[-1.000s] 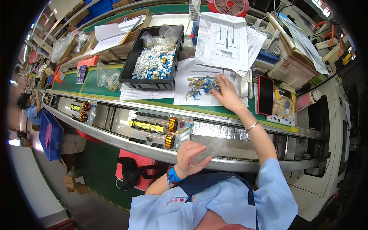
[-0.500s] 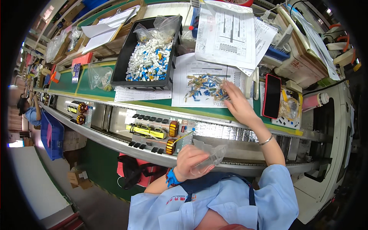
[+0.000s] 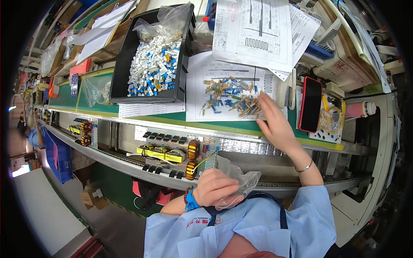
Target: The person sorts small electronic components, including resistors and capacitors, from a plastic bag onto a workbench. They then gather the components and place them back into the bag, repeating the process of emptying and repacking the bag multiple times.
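Observation:
In my left hand point(image 3: 215, 188) is a clear plastic bag point(image 3: 245, 182), gripped close to my body with the bag's loose end poking out to the right. My right hand point(image 3: 278, 125) lies with fingers stretched at the right edge of a pile of small leaded parts point(image 3: 232, 95), blue and tan, possibly resistors. The parts are scattered over a printed diagram sheet point(image 3: 195, 77) on the green bench. Below the sheet, a circuit board point(image 3: 167, 157) with copper coils and a yellow-wrapped component sits on the conveyor rails; neither hand touches it.
A black bin point(image 3: 148, 96) of white and blue connectors stands left of the pile. Further papers point(image 3: 254, 32) hang behind it. To the right lie a red-edged phone point(image 3: 309, 105), a tray of small parts point(image 3: 330, 120) and a pink bottle point(image 3: 357, 110). Another person point(image 3: 35, 135) is far left.
The view has shifted a little. The small parts look more spread out at the pile's lower right, beside my right hand. My left hand still grips the bag, whose loose end has changed shape.

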`<state>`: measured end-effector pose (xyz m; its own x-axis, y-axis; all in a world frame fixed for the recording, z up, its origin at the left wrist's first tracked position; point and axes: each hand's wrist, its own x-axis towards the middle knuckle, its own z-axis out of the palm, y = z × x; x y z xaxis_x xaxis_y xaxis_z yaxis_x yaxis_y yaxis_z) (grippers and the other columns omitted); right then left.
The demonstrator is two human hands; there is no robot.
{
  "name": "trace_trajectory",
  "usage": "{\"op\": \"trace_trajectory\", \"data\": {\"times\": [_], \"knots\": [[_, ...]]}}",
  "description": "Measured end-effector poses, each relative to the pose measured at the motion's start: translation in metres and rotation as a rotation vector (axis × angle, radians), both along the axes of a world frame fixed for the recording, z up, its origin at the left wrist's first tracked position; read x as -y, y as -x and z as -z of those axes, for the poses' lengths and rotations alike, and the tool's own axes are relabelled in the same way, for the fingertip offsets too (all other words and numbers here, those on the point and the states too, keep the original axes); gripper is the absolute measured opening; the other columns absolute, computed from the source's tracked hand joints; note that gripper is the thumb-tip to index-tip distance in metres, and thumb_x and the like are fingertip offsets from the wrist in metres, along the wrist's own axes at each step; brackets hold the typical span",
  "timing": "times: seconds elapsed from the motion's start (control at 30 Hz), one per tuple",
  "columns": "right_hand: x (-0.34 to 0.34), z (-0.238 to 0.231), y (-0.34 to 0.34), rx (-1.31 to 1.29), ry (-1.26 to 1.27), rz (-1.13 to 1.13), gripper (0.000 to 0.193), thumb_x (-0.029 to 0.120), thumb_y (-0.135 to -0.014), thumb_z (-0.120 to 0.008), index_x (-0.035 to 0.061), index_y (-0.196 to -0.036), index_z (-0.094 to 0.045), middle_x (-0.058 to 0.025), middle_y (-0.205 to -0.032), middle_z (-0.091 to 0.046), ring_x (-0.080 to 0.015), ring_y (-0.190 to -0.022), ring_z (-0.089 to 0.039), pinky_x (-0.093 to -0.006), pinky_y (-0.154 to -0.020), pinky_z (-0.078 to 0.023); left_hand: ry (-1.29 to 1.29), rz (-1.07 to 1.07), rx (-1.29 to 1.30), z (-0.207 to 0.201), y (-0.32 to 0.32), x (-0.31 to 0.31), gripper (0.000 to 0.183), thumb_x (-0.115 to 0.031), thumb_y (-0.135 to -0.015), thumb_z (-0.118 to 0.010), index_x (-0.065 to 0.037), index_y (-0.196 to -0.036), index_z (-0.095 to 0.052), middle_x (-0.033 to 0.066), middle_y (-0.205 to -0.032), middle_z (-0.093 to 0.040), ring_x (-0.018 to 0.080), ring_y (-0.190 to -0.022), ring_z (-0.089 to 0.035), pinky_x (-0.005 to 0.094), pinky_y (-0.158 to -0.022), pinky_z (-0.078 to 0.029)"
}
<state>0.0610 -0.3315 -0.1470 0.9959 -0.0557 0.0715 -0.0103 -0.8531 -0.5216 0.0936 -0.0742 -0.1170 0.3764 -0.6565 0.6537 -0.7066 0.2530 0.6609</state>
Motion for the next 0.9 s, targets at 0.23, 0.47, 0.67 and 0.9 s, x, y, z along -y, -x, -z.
{"op": "trace_trajectory", "data": {"times": [0.23,0.47,0.67,0.9], "knots": [[-0.008,0.006,-0.012,-0.089,0.107,0.104,0.078,0.037,-0.084,-0.056,-0.0018,-0.139,-0.016,-0.0271,-0.142,-0.017,-0.0416,-0.131,-0.021,-0.0428,-0.106,-0.022,0.073,-0.014,-0.026,0.002,0.001,0.009,0.041,-0.019,-0.064,-0.078,-0.007,-0.098,-0.06,0.0044,-0.091,-0.062,0.0178,-0.068,-0.056,0.0277,-0.058,-0.043],[-0.023,0.03,-0.076,0.006,0.163,-0.016,0.083,0.055,-0.077,-0.056,0.0149,-0.142,-0.021,-0.0231,-0.145,-0.013,-0.0379,-0.135,-0.011,-0.0522,-0.106,-0.01,0.088,-0.033,-0.005,0.002,0.003,0.009,0.038,-0.019,-0.064,-0.078,-0.005,-0.095,-0.062,0.0045,-0.089,-0.062,0.0175,-0.066,-0.055,0.0272,-0.057,-0.042],[-0.055,0.036,-0.106,0.078,0.267,-0.137,0.07,0.061,-0.073,-0.056,0.029,-0.132,-0.041,-0.014,-0.143,-0.026,-0.035,-0.131,-0.021,-0.0515,-0.103,-0.016,0.11,-0.063,0.022,-0.004,0.006,0.003,0.036,-0.016,-0.064,-0.076,-0.004,-0.096,-0.062,0.0054,-0.087,-0.061,0.018,-0.063,-0.054,0.0273,-0.054,-0.041],[-0.052,0.04,-0.124,0.285,0.207,-0.126,0.027,0.035,-0.074,-0.063,0.0169,-0.094,-0.06,-0.0076,-0.096,-0.051,-0.0267,-0.095,-0.047,-0.0414,-0.075,-0.042,0.077,-0.148,0.089,-0.025,-0.002,-0.015,0.04,-0.021,-0.066,-0.077,-0.004,-0.098,-0.059,0.0061,-0.086,-0.061,0.02,-0.065,-0.055,0.0291,-0.057,-0.042]]}}
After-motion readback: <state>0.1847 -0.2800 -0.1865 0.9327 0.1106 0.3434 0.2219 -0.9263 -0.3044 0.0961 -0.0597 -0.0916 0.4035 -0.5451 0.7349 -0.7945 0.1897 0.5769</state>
